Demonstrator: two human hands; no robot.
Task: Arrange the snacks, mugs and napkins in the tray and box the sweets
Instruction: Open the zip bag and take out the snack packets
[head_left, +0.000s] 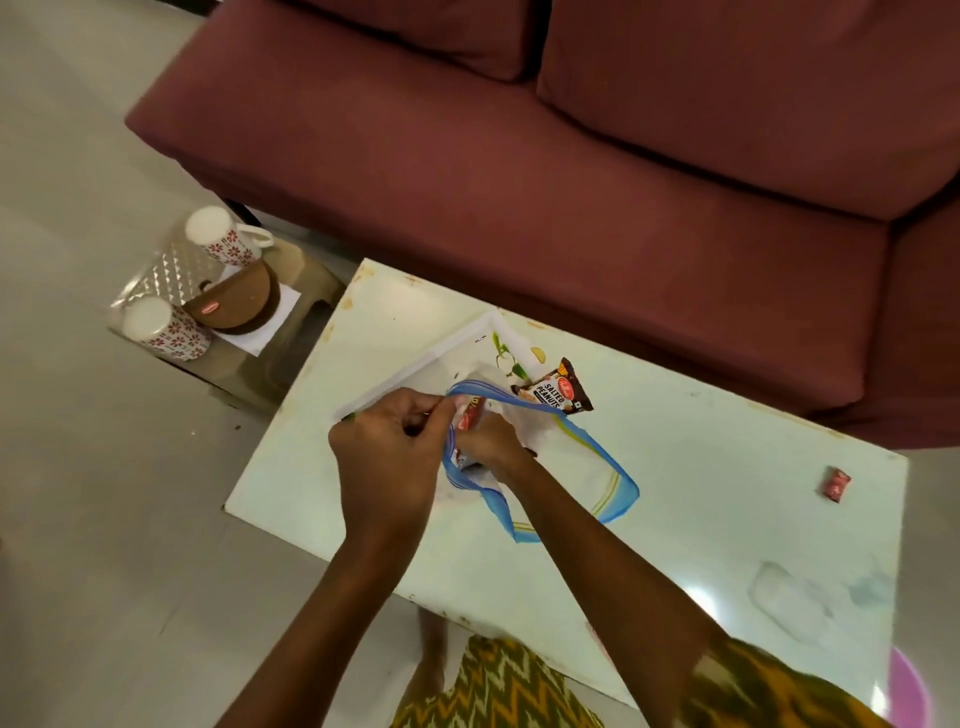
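Where sofa (519, 182) looms, white table (701, 467).

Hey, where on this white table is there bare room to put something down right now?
Free: the table's right half, between the salted peanuts packet and the small red sweet; also the far-left corner nearest the stool. Crowded: the middle, where both hands, left and right, work a blue-edged plastic bag over the tray.
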